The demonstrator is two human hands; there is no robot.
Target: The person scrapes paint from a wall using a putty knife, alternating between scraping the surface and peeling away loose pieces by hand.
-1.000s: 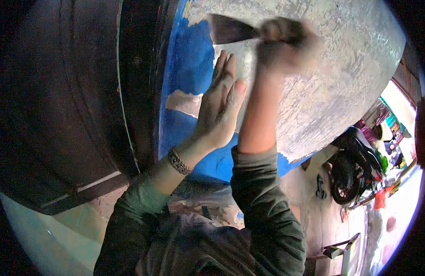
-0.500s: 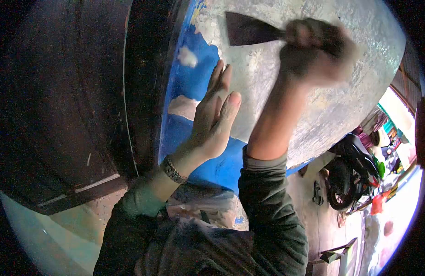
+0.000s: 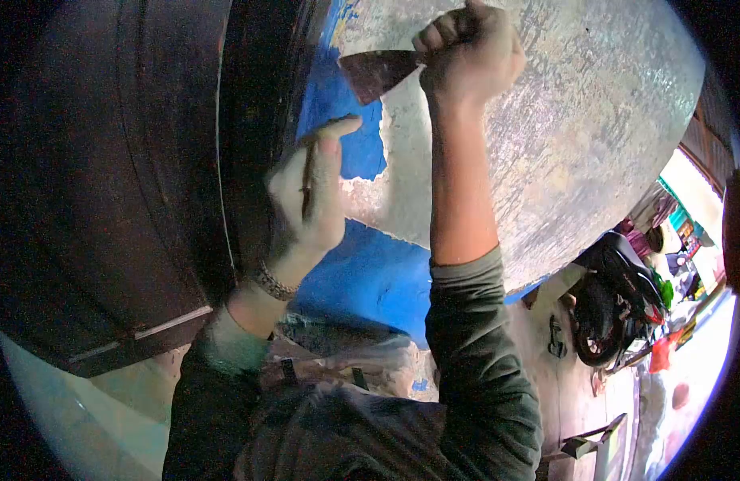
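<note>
A scraper with a broad dark blade (image 3: 378, 74) is gripped in my right hand (image 3: 474, 56), whose fingers are wrapped round its handle. The blade lies over the edge between blue paint (image 3: 363, 148) and the bare grey wall (image 3: 562, 120). Lower and to the left, my left hand (image 3: 310, 188) is raised beside the blue paint, thumb up and fingers partly bent. Nothing shows in it, and whether it touches the wall cannot be made out. A patterned band (image 3: 275, 282) circles my left wrist.
A large dark wooden panel (image 3: 105, 176) stands close on the left. At the right are a parked motorcycle (image 3: 606, 313), a sandal (image 3: 556, 337) on the floor, a red bag (image 3: 664, 353) and a metal frame (image 3: 594, 442).
The scraper and my right hand have moved left, with the blade now over the paint edge. My left hand has moved left and down, its fingers more bent. The white patch near the blade is no longer visible.
</note>
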